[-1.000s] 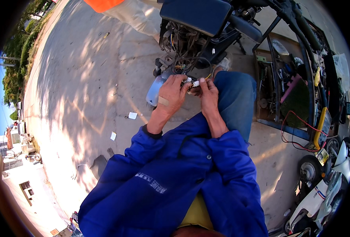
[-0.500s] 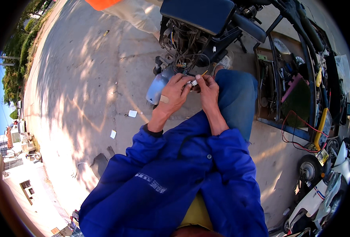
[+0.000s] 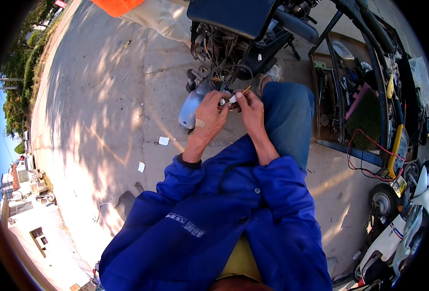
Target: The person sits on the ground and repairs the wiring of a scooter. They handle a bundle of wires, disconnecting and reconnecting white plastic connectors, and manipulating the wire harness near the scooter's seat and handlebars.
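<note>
both hands, left hand (image 3: 208,115) and right hand (image 3: 249,107), pinch a small white connector (image 3: 232,99) on loose wires (image 3: 222,72); wiring looks unfinished.

bare pavement (image 3: 103,106) open leftward, motorcycle (image 3: 234,43) ahead, tool tray (image 3: 340,97) blocking right

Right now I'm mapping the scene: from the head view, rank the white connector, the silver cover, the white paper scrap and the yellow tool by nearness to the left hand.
1. White connector, at the left hand fingertips.
2. Silver cover, just left of it.
3. White paper scrap, on the pavement, farther left.
4. Yellow tool, far right.
</note>
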Demonstrator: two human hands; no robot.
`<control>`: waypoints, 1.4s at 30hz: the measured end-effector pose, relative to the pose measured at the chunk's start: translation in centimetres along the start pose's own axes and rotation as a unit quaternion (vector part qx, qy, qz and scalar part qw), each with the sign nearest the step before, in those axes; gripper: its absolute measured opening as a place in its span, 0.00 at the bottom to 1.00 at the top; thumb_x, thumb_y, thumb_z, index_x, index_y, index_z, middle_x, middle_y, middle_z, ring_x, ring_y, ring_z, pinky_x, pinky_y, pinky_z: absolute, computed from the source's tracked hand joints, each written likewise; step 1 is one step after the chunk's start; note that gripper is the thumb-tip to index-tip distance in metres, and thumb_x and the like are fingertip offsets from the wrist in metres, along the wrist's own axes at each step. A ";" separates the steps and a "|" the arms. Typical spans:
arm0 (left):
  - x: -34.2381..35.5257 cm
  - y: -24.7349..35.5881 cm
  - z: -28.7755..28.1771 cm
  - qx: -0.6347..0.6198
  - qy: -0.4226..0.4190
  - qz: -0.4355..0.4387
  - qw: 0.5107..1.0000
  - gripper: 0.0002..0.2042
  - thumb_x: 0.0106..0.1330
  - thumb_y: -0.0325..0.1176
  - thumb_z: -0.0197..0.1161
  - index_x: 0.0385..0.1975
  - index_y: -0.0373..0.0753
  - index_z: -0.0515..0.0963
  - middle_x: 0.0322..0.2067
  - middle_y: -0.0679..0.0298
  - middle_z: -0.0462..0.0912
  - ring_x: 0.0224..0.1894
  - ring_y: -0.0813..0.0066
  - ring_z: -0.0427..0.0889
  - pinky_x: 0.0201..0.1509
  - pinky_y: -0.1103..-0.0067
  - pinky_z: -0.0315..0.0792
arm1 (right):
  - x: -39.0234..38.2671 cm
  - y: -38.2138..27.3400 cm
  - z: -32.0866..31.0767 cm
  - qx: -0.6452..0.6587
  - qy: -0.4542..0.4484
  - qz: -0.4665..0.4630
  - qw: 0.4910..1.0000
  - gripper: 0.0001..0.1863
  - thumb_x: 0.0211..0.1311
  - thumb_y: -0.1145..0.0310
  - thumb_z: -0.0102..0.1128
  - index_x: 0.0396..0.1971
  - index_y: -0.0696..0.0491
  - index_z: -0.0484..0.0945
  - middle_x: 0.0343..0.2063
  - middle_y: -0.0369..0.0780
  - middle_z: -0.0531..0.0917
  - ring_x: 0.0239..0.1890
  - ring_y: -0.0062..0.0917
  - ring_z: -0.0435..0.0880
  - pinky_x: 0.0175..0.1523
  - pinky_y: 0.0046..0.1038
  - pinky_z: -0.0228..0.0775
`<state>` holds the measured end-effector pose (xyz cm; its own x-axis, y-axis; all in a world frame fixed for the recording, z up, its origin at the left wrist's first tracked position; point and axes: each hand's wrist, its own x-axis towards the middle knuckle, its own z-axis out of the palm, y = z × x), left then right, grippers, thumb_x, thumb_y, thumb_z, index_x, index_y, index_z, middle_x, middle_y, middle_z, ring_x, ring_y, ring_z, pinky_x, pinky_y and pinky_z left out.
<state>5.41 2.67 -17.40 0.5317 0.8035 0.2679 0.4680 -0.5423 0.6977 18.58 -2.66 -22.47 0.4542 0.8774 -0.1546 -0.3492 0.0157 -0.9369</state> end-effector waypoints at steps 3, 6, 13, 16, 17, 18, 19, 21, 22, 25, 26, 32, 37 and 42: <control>-0.2 -0.4 0.3 -0.023 0.006 -0.023 0.999 0.09 0.61 0.24 0.67 0.41 0.36 0.80 0.37 0.60 0.81 0.31 0.66 0.79 0.35 0.74 0.74 | -0.2 0.5 -0.1 0.005 -0.025 0.011 1.000 0.12 0.74 0.66 0.59 0.48 0.59 0.80 0.32 0.34 0.84 0.33 0.15 0.81 0.38 0.20 0.71; -0.4 -0.6 0.4 -0.021 0.003 -0.019 1.000 0.08 0.60 0.24 0.68 0.39 0.36 0.80 0.36 0.60 0.80 0.30 0.67 0.78 0.34 0.75 0.73 | -0.5 0.4 -0.1 0.003 -0.029 0.009 1.000 0.13 0.74 0.66 0.59 0.50 0.58 0.80 0.32 0.33 0.83 0.33 0.14 0.80 0.38 0.20 0.70; -1.2 -1.1 0.6 -0.051 -0.016 0.025 0.998 0.10 0.60 0.23 0.69 0.40 0.37 0.80 0.35 0.61 0.80 0.30 0.69 0.78 0.34 0.76 0.73 | -0.4 0.0 -0.3 -0.012 0.048 -0.034 0.998 0.14 0.74 0.62 0.61 0.41 0.59 0.85 0.30 0.33 0.84 0.33 0.14 0.77 0.39 0.21 0.70; -1.2 0.3 0.1 -0.067 -0.017 -0.021 0.997 0.11 0.61 0.24 0.70 0.42 0.36 0.80 0.35 0.62 0.81 0.32 0.73 0.79 0.36 0.78 0.73 | -0.7 -0.4 -0.2 -0.050 0.051 -0.034 0.997 0.15 0.74 0.61 0.60 0.39 0.59 0.85 0.29 0.34 0.84 0.33 0.14 0.77 0.39 0.22 0.70; -1.1 0.4 0.0 -0.085 -0.021 -0.044 0.995 0.11 0.62 0.25 0.70 0.42 0.35 0.80 0.35 0.62 0.81 0.33 0.74 0.79 0.37 0.79 0.74 | -0.8 -0.6 -0.2 -0.073 0.051 -0.038 0.995 0.16 0.75 0.60 0.60 0.39 0.59 0.86 0.28 0.34 0.84 0.33 0.15 0.76 0.39 0.23 0.70; -1.1 0.4 -0.1 -0.102 -0.026 -0.067 0.992 0.11 0.63 0.27 0.70 0.43 0.35 0.80 0.36 0.63 0.82 0.34 0.76 0.79 0.38 0.79 0.74 | -0.7 -0.1 -0.2 -0.088 0.053 -0.043 0.994 0.13 0.73 0.63 0.62 0.39 0.59 0.85 0.30 0.37 0.85 0.32 0.21 0.80 0.39 0.25 0.71; -1.0 0.5 -0.1 -0.120 -0.028 -0.091 0.988 0.11 0.65 0.28 0.70 0.44 0.34 0.79 0.36 0.63 0.82 0.35 0.78 0.80 0.39 0.80 0.74 | -0.8 0.1 -0.2 -0.135 0.046 -0.091 0.986 0.12 0.71 0.64 0.63 0.39 0.58 0.86 0.30 0.38 0.84 0.33 0.25 0.81 0.40 0.26 0.72; -1.1 -0.4 0.3 -0.168 0.002 -0.105 0.980 0.13 0.67 0.32 0.69 0.46 0.33 0.79 0.36 0.63 0.83 0.37 0.79 0.80 0.40 0.81 0.74 | -1.0 0.2 -0.1 -0.225 0.032 -0.186 0.956 0.09 0.67 0.67 0.66 0.39 0.57 0.86 0.32 0.40 0.84 0.35 0.32 0.82 0.43 0.29 0.74; -1.1 -0.8 0.4 -0.192 0.017 -0.111 0.975 0.13 0.69 0.34 0.68 0.47 0.33 0.79 0.37 0.64 0.83 0.37 0.80 0.80 0.41 0.81 0.74 | -1.2 -0.3 0.1 -0.266 0.023 -0.222 0.938 0.08 0.65 0.68 0.67 0.39 0.56 0.86 0.33 0.40 0.83 0.36 0.34 0.82 0.44 0.30 0.74; -1.1 -1.3 0.0 -0.248 0.012 -0.167 0.954 0.16 0.71 0.37 0.66 0.50 0.32 0.78 0.37 0.64 0.83 0.39 0.80 0.79 0.44 0.81 0.74 | -1.7 -2.1 0.6 -0.355 0.002 -0.293 0.888 0.09 0.60 0.71 0.70 0.39 0.55 0.87 0.34 0.41 0.82 0.40 0.38 0.81 0.48 0.34 0.74; -1.0 -1.2 -0.1 -0.264 0.018 -0.164 0.950 0.16 0.71 0.37 0.66 0.50 0.32 0.78 0.36 0.64 0.83 0.38 0.80 0.79 0.43 0.81 0.74 | -1.9 -2.4 0.7 -0.366 -0.003 -0.292 0.884 0.09 0.60 0.71 0.70 0.39 0.55 0.87 0.34 0.40 0.81 0.41 0.38 0.80 0.49 0.35 0.74; -0.9 -0.1 -0.5 -0.366 0.050 -0.200 0.907 0.10 0.71 0.32 0.63 0.47 0.34 0.78 0.34 0.67 0.82 0.35 0.84 0.76 0.40 0.83 0.71 | -2.3 -2.2 1.0 -0.372 -0.028 -0.271 0.888 0.14 0.58 0.72 0.71 0.45 0.54 0.85 0.38 0.41 0.81 0.45 0.39 0.80 0.53 0.37 0.73; -1.2 -0.7 -1.2 -0.391 0.058 -0.206 0.895 0.07 0.69 0.24 0.59 0.44 0.34 0.79 0.34 0.67 0.83 0.37 0.84 0.79 0.42 0.83 0.73 | -2.4 -1.9 1.2 -0.349 0.001 -0.235 0.907 0.16 0.57 0.73 0.71 0.47 0.54 0.84 0.42 0.42 0.81 0.49 0.40 0.80 0.55 0.36 0.72; -1.6 -0.1 -1.4 -0.345 0.005 -0.156 0.926 0.06 0.68 0.26 0.60 0.41 0.33 0.80 0.34 0.68 0.82 0.34 0.85 0.76 0.39 0.84 0.70 | -2.3 -1.3 0.8 -0.336 -0.019 -0.219 0.916 0.14 0.58 0.74 0.70 0.45 0.54 0.84 0.42 0.42 0.81 0.48 0.39 0.81 0.54 0.36 0.73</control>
<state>3.49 1.76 -17.02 0.4381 0.8988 -0.0133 0.0336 -0.0016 0.9994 17.33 -4.33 -20.69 0.3968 0.8735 0.2821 0.4489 0.0833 -0.8897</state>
